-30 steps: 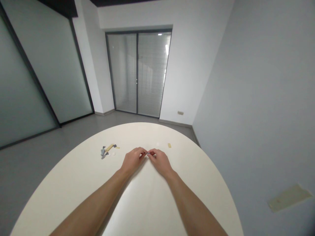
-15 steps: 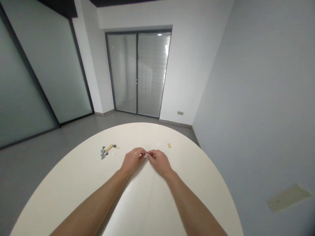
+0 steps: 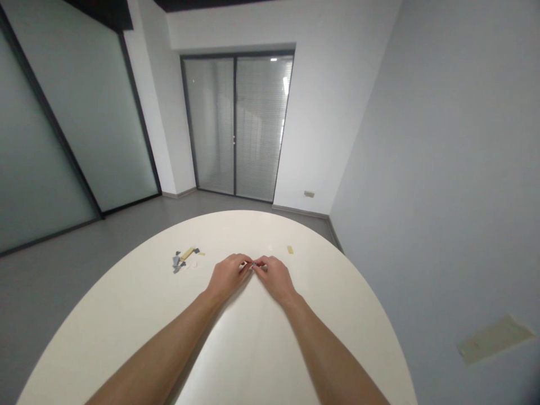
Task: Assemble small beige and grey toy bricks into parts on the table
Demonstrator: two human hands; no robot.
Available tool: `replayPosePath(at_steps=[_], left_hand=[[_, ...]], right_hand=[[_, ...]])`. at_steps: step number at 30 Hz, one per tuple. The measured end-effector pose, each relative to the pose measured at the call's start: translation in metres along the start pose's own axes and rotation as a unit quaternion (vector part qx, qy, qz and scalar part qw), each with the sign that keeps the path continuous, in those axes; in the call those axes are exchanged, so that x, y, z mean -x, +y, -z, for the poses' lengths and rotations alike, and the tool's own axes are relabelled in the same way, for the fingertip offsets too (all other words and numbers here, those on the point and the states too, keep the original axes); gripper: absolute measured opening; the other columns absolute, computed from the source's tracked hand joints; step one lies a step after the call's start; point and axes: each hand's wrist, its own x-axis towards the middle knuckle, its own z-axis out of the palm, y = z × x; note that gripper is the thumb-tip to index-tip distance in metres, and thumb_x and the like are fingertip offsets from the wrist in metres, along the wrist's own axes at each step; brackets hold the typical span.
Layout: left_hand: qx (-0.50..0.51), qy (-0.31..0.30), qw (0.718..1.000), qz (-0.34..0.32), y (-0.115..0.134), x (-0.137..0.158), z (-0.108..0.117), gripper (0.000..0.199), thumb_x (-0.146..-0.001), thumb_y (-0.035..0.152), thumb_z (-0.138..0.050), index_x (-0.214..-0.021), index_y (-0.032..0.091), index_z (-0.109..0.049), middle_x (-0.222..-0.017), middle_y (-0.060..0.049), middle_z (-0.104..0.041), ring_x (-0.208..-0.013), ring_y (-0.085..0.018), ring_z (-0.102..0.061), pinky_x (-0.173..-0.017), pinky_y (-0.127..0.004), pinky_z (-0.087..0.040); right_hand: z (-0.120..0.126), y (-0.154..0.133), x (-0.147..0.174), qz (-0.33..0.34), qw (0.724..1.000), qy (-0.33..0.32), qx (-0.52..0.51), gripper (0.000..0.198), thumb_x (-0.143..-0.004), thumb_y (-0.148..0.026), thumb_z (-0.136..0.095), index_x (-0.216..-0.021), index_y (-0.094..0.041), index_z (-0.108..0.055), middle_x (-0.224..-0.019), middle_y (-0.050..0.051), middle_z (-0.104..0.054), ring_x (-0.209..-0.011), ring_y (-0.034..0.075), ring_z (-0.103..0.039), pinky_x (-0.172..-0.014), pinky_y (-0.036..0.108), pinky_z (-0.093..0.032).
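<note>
Over the middle of the round white table [image 3: 236, 349], my two hands meet fingertip to fingertip. My left hand [image 3: 229, 273] is closed in a pinch, thumb against the forefinger. My right hand [image 3: 273, 275] pinches from the other side. Between the fingertips shows a small greyish piece [image 3: 253, 264], mostly hidden and too small to name. To the left of my hands lies a loose group of small pieces: a yellow bar [image 3: 187, 254], grey pieces [image 3: 176, 261] and a dark piece [image 3: 197, 251]. A flat yellow piece [image 3: 290, 250] lies alone to the right.
A tiny whitish piece [image 3: 194, 264] sits beside the group on the left. The table's curved far edge runs beyond my hands. A grey wall [image 3: 442, 169] stands close on the right, and a glass door [image 3: 236, 129] is at the back.
My fingertips have shifted very slightly around the small piece. The arms and the pieces on the table look the same.
</note>
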Motion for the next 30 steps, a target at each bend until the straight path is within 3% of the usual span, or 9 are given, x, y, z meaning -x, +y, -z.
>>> replayPosePath(at_steps=[15, 30], left_hand=[[0.004, -0.005, 1.000, 0.015, -0.0024, -0.0008, -0.0009, 0.019, -0.093, 0.030, -0.051, -0.099, 0.025, -0.068, -0.100, -0.001, -0.073, -0.093, -0.018, -0.065, -0.078, -0.027, -0.047], [-0.011, -0.010, 1.000, 0.005, -0.0010, -0.0007, -0.0004, 0.019, -0.091, 0.025, -0.052, -0.100, 0.026, -0.069, -0.103, -0.001, -0.072, -0.096, -0.019, -0.064, -0.079, -0.028, -0.048]], right_hand=[[0.0035, -0.0030, 0.0006, 0.032, 0.999, 0.000, -0.003, 0.017, -0.092, -0.031, -0.061, -0.105, -0.028, -0.072, -0.102, 0.001, -0.073, -0.100, 0.018, -0.062, -0.088, 0.030, -0.044], [0.0038, -0.0041, 0.0009, 0.020, 1.000, 0.008, 0.000, 0.011, -0.089, -0.027, -0.064, -0.098, -0.027, -0.070, -0.098, 0.000, -0.071, -0.097, 0.017, -0.062, -0.086, 0.029, -0.044]])
